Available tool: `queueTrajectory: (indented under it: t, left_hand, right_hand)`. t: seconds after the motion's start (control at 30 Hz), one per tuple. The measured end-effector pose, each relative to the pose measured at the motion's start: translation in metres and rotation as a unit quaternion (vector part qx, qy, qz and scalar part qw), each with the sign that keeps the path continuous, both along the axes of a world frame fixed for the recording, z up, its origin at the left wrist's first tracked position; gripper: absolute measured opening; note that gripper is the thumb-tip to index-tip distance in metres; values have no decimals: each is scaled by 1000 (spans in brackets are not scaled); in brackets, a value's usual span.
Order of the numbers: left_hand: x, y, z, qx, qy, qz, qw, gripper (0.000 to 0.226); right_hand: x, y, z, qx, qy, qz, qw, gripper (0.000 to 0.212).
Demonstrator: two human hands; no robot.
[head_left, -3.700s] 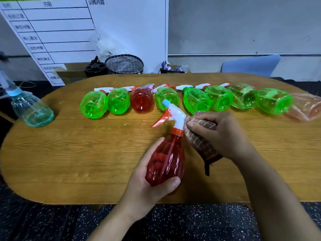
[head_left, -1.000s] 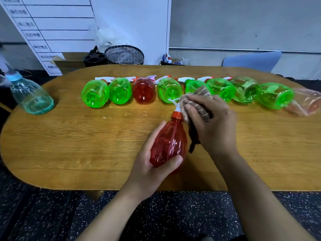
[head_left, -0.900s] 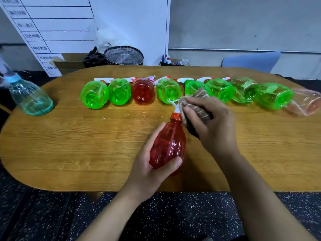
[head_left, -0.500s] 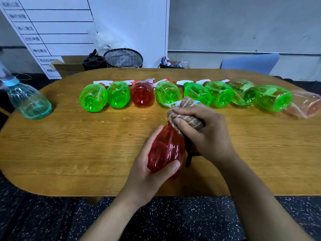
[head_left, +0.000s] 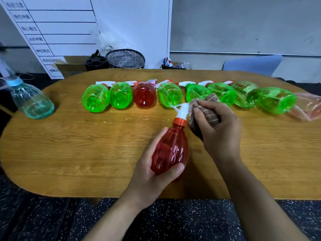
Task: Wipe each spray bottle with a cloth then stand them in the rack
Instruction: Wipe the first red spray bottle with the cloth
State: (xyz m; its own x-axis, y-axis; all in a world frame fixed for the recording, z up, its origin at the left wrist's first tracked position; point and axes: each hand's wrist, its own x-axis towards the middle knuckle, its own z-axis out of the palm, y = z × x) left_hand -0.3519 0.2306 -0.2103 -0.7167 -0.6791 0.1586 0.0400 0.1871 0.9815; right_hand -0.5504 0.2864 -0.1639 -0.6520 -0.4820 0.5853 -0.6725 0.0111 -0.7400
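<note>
Red spray bottle (head_left: pixel 171 150) gripped low on the body by left hand (head_left: pixel 152 173), above the wooden table (head_left: pixel 69 153) | brown cloth (head_left: pixel 204 111) bunched in right hand (head_left: pixel 220 134), pressed beside the white nozzle (head_left: pixel 181 110), above the grip

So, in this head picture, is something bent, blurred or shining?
Head view: the wide lens bows the wooden table edge; the pale pink bottle at the right border is smeared, as is the blue bottle nozzle at left; small highlights glint on the held red bottle and the green bottles; lighting is soft.
</note>
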Motion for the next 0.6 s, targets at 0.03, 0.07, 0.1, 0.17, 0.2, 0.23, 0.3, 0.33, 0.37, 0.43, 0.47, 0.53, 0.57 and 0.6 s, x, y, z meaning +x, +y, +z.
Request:
queueTrajectory:
  t: [0.03,0.07,0.1,0.17,0.2,0.23,0.3,0.33,0.37,0.43,0.47,0.53,0.57,0.6]
  left_hand:
    - [0,-1,0,-2,0,3,1000,86]
    - [0,-1,-1,-2,1,6,1000,85]
    - [0,-2,-1,-2,2,7,1000,85]
    - [0,-2,-1,9,4,3,1000,85]
    - [0,-2,0,15,6,-1,1000,86]
    - [0,-1,0,17,6,-5,1000,86]
    - [0,0,0,14,5,-10,1000,87]
    - [0,0,0,14,4,-10,1000,86]
    - [0,0,0,12,4,-8,1000,86]
    - [-1,-1,-1,3,8,0,1000,87]
    - [0,-1,-1,4,9,4,1000,87]
    - [0,-2,0,10,13,3,1000,87]
    - [-1,-2,0,13,14,2,1000,88]
    - [0,-2,0,17,16,2,1000,88]
  right_hand:
    - [4,0,0,-2,1,30,1000,21]
    - [8,0,1,-3,3,79,997,22]
    - [12,0,2,-1,9,125,992,22]
    - [12,-1,3,10,23,150,988,22]
    - [9,-1,3,11,20,123,992,22]
    - [5,-1,2,7,9,81,997,21]
    - [-3,0,0,3,-6,2,1000,19]
    - [-3,0,-1,5,-7,-9,1000,19]
    - [0,0,-2,4,-6,6,1000,20]
    - [8,0,-1,-1,3,75,997,20]
    - [12,0,-1,-1,14,103,995,20]
    - [12,0,0,10,35,109,993,20]
    - [8,0,0,17,40,86,995,20]
    - [2,0,-1,20,40,50,998,20]
